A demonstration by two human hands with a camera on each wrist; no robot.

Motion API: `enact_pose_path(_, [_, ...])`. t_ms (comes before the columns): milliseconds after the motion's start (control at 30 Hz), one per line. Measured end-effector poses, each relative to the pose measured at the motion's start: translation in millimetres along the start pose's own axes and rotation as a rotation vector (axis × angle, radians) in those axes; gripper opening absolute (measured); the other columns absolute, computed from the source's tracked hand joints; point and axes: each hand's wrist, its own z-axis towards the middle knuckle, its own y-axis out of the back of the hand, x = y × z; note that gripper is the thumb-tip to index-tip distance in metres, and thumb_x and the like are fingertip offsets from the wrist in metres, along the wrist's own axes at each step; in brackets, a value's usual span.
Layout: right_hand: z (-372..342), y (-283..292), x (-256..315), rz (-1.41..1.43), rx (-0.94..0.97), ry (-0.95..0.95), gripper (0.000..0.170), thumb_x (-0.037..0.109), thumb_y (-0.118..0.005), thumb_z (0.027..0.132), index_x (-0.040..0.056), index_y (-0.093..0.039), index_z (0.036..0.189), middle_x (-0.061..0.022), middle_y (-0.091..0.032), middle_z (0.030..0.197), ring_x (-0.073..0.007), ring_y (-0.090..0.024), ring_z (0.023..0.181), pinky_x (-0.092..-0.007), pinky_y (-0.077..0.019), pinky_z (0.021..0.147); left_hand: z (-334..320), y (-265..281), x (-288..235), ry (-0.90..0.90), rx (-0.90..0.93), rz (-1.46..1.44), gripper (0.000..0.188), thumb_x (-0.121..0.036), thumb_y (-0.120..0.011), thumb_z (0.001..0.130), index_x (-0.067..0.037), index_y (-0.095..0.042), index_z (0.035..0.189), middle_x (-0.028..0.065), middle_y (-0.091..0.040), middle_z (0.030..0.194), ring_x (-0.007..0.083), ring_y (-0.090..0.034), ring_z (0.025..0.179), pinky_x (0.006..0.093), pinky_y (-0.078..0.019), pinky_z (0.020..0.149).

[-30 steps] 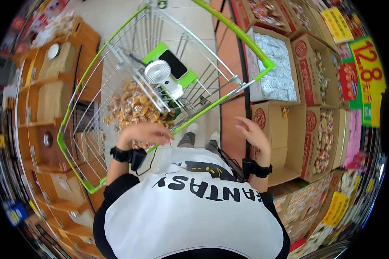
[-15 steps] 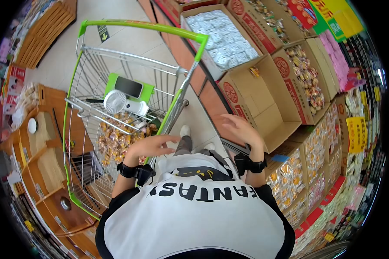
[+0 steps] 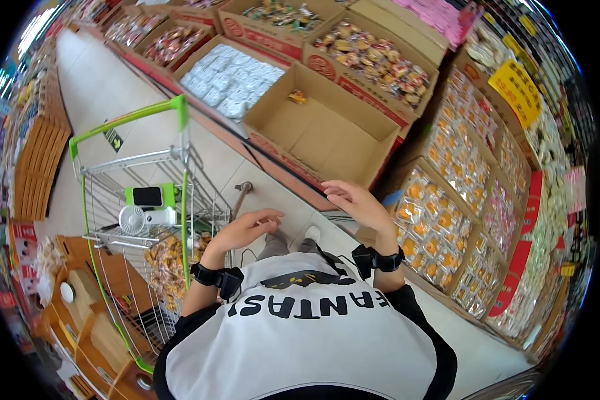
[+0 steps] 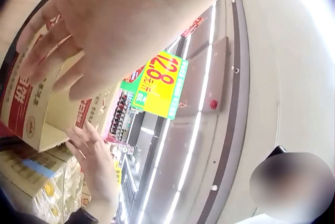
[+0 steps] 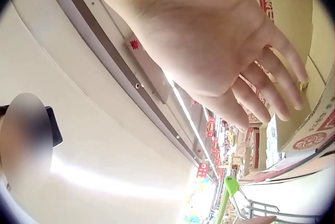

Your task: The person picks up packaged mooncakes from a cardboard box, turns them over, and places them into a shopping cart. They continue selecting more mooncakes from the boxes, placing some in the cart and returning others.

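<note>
Both hands hover in front of the white shirt, holding nothing. My left hand [image 3: 247,228] is just right of the shopping cart [image 3: 128,120], its fingers loosely bent and apart from the cart's frame. Over by the display, my right hand [image 3: 359,205] reaches toward the near edge of a cardboard box [image 3: 340,137], where one small wrapped snack [image 3: 297,97] lies in a corner. The right wrist view shows the right palm [image 5: 209,41] with fingers extended and spread. In the left wrist view the left hand [image 4: 104,30] appears large, with its fingers loosely extended.
In the cart are wrapped snacks [image 3: 167,263], a white handheld fan [image 3: 132,219] and a phone [image 3: 147,196] on a green panel. Boxes of pale blue packets [image 3: 228,79] and wrapped sweets [image 3: 373,60] adjoin the cardboard box. Packaged goods [image 3: 433,227] fill the right-hand display; wooden shelving [image 3: 90,313] stands left.
The view has swung right: the cart has shifted left, and the cardboard boxes have come to the middle ahead. Both hands stay raised and empty.
</note>
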Motion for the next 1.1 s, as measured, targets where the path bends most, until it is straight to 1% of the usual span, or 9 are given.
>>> enact_pose_path(67, [-15,11,-5,0.022,-0.054,0.030,0.029,0.014,-0.051,0.084,0.0006,-0.048,0.109,-0.0133,-0.057,0.099,-0.0183,-0.057,0.087,-0.0280,-0.0449,0.076,19,-13,-3,-0.038,-0.020,-0.147,0.028,-0.015,-0.045,0.087,-0.002,-0.048,0.111,0.0084,-0.058,0.093,0.0140,-0.054,0.084,0.0266,-0.0426,0.074])
enact_pose_path(233, [-42,39,-6,-0.022,-0.246,0.087,0.022,0.011,-0.051,0.083,0.0007,-0.053,0.103,-0.0120,-0.061,0.089,-0.0176,-0.059,0.082,-0.0270,-0.0453,0.073,54,-33,-19,-0.125,-0.007,-0.143,0.024,-0.014,-0.044,0.088,-0.002,-0.051,0.107,0.0067,-0.058,0.091,0.0124,-0.054,0.082,0.0258,-0.0424,0.073])
enact_pose_path(333, [-52,49,-10,0.022,-0.340,0.076,0.022,0.010,-0.051,0.083,0.0013,-0.054,0.103,-0.0118,-0.061,0.089,-0.0174,-0.059,0.081,-0.0268,-0.0453,0.073,76,-36,-29,-0.142,0.009,-0.165,0.022,-0.011,-0.042,0.088,-0.001,-0.051,0.105,0.0063,-0.058,0.090,0.0124,-0.054,0.081,0.0254,-0.0424,0.074])
enact_pose_path(467, [-56,62,-18,0.034,-0.408,0.047,0.021,0.010,-0.051,0.083,0.0018,-0.054,0.102,-0.0111,-0.061,0.087,-0.0160,-0.059,0.080,-0.0261,-0.0452,0.073,106,-34,-43,-0.216,-0.036,-0.196,0.020,-0.010,-0.041,0.088,0.001,-0.053,0.099,0.0070,-0.058,0.086,0.0126,-0.053,0.078,0.0245,-0.0426,0.072])
enact_pose_path(533, [-49,67,-23,0.051,-0.444,0.051,0.020,0.009,-0.051,0.083,0.0020,-0.054,0.101,-0.0106,-0.061,0.087,-0.0156,-0.059,0.080,-0.0260,-0.0452,0.072,121,-29,-51,-0.270,-0.023,-0.172,0.020,-0.008,-0.041,0.088,0.002,-0.052,0.101,0.0076,-0.057,0.085,0.0137,-0.054,0.080,0.0253,-0.0434,0.074])
enact_pose_path(667, [-30,81,-15,0.090,-0.538,0.071,0.020,0.009,-0.052,0.082,0.0021,-0.055,0.100,-0.0095,-0.061,0.085,-0.0148,-0.059,0.079,-0.0254,-0.0452,0.071,145,-20,-72,-0.266,-0.097,-0.231,0.017,-0.009,-0.043,0.087,0.002,-0.055,0.093,0.0060,-0.058,0.080,0.0117,-0.054,0.075,0.0232,-0.0437,0.071])
enact_pose_path(800, [-9,100,-9,0.022,-0.561,0.084,0.020,0.009,-0.053,0.081,0.0016,-0.055,0.099,-0.0092,-0.061,0.085,-0.0143,-0.058,0.079,-0.0246,-0.0452,0.071,171,0,-84,-0.342,-0.087,-0.172,0.017,-0.008,-0.043,0.087,0.002,-0.055,0.092,0.0053,-0.057,0.079,0.0115,-0.054,0.074,0.0230,-0.0435,0.071])
enact_pose_path(900, [2,113,-8,0.015,-0.659,0.093,0.021,0.010,-0.053,0.081,0.0011,-0.055,0.100,-0.0094,-0.061,0.085,-0.0141,-0.059,0.078,-0.0243,-0.0454,0.070,186,14,-90,-0.358,-0.057,-0.157,0.016,-0.008,-0.043,0.087,0.002,-0.055,0.093,0.0052,-0.057,0.079,0.0116,-0.054,0.076,0.0231,-0.0432,0.072])
enact_pose_path(1100, [23,130,-11,-0.003,-0.756,0.101,0.021,0.011,-0.054,0.081,0.0006,-0.056,0.099,-0.0090,-0.061,0.085,-0.0133,-0.058,0.078,-0.0240,-0.0453,0.069,216,34,-92,-0.366,0.019,-0.133,0.017,-0.007,-0.043,0.086,0.002,-0.054,0.095,0.0056,-0.058,0.080,0.0118,-0.054,0.077,0.0234,-0.0431,0.073])
